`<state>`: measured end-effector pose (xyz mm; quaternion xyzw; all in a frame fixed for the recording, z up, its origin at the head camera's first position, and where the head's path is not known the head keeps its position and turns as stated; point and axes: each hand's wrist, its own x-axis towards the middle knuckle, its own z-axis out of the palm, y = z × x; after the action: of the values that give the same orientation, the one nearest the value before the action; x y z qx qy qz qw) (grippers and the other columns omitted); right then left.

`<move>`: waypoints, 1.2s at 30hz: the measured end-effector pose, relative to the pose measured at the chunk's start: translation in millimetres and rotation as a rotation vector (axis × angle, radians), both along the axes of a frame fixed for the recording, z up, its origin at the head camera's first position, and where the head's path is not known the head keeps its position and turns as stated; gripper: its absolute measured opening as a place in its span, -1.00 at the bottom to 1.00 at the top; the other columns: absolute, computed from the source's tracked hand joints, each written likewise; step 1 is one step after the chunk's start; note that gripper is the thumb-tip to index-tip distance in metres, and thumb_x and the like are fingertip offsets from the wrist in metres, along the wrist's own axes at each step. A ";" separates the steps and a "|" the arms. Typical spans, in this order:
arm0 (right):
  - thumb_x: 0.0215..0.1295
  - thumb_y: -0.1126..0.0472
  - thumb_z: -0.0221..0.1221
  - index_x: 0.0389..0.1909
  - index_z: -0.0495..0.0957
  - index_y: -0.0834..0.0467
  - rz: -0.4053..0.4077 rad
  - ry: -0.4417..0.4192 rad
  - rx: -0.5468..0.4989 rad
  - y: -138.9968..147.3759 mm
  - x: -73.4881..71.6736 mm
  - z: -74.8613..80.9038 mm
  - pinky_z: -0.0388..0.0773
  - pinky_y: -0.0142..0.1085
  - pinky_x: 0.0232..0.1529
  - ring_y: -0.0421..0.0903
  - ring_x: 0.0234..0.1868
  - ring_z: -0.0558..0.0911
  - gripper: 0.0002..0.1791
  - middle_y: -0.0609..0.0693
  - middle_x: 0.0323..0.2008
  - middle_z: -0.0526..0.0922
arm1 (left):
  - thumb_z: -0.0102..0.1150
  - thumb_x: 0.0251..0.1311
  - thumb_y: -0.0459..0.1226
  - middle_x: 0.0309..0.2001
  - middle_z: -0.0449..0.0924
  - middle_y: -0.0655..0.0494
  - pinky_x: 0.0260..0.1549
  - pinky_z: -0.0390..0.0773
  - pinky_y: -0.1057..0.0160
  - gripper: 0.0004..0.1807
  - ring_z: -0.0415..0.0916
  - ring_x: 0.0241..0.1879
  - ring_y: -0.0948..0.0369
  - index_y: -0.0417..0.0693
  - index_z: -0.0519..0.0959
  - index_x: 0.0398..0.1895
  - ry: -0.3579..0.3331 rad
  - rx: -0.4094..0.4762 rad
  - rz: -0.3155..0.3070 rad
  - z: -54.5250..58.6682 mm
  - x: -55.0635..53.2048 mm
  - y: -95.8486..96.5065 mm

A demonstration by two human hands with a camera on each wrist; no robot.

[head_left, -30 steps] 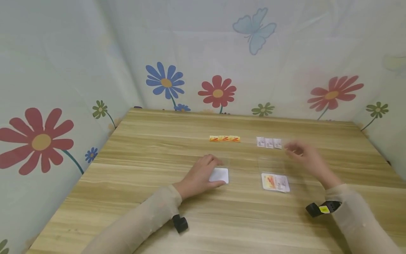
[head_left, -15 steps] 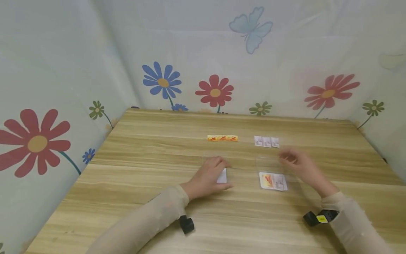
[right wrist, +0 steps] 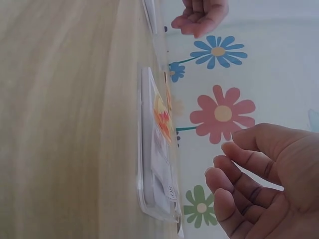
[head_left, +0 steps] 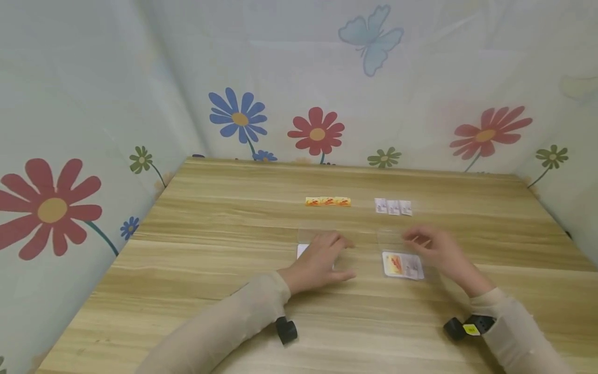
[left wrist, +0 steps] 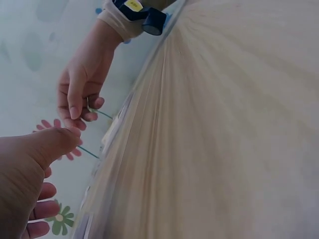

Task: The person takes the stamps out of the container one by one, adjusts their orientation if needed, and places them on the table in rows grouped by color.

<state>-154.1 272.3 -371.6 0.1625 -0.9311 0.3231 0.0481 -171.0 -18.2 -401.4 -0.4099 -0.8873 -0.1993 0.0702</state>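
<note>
My left hand (head_left: 322,262) hovers over a white block in a clear open case (head_left: 302,250), which it partly covers. Its fingers are loosely bent with nothing between them, as the left wrist view also shows with the thumb (left wrist: 55,142). To the right lies a second clear case (head_left: 403,266) with its transparent lid (head_left: 391,240) laid back. A yellow-orange packet (right wrist: 163,117) and a pale printed packet (right wrist: 160,154) lie side by side on its white filling. Close over that lid's right side is my right hand (head_left: 436,254), fingers loosely curled and holding nothing visible.
Behind the cases lie a row of three yellow-orange packets (head_left: 328,201) and a row of three pale packets (head_left: 393,206). The wooden table (head_left: 224,208) ends at a flower-printed curtain (head_left: 280,62) at the back and left.
My left hand has slid to the right across the left case, uncovering its left side. My right hand has moved slightly left and nearer, toward the right case's lid. The packets stay in place.
</note>
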 end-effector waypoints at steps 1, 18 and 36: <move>0.29 0.30 0.17 -0.12 0.61 0.27 0.004 0.002 0.002 -0.5 0.5 -0.8 0.52 -0.37 -0.24 -0.24 -0.26 0.56 -0.81 0.13 -0.18 0.70 | 0.26 0.11 0.11 0.00 0.48 0.12 0.19 0.37 0.12 -0.38 0.41 0.07 0.18 -0.02 0.46 0.15 -0.001 -0.004 -0.002 -0.4 -0.1 1.7; 0.17 0.32 0.27 -0.18 0.63 0.25 0.054 0.060 0.044 -8.0 6.5 -6.0 0.50 -0.42 -0.35 -0.35 -0.35 0.53 -0.81 0.08 -0.23 0.69 | 0.21 0.13 0.16 0.04 0.45 0.15 0.26 0.31 0.17 -0.37 0.38 0.10 0.21 0.04 0.43 0.18 -0.013 -0.053 -0.001 -1.9 -1.8 32.1; 0.05 0.35 0.33 -0.27 0.63 0.25 0.136 0.142 0.070 -11.9 6.8 -13.3 0.49 -0.41 -0.43 -0.17 -0.42 0.57 -0.81 0.05 -0.34 0.68 | 0.18 0.13 0.19 0.08 0.45 0.16 0.29 0.30 0.18 -0.37 0.37 0.17 0.19 0.05 0.46 0.16 -0.022 -0.113 0.048 -5.7 -0.1 63.1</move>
<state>-147.3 260.4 -384.9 0.2496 -0.9227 0.2807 0.0863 -171.1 44.8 -407.1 -0.3895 -0.9075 -0.1515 0.0417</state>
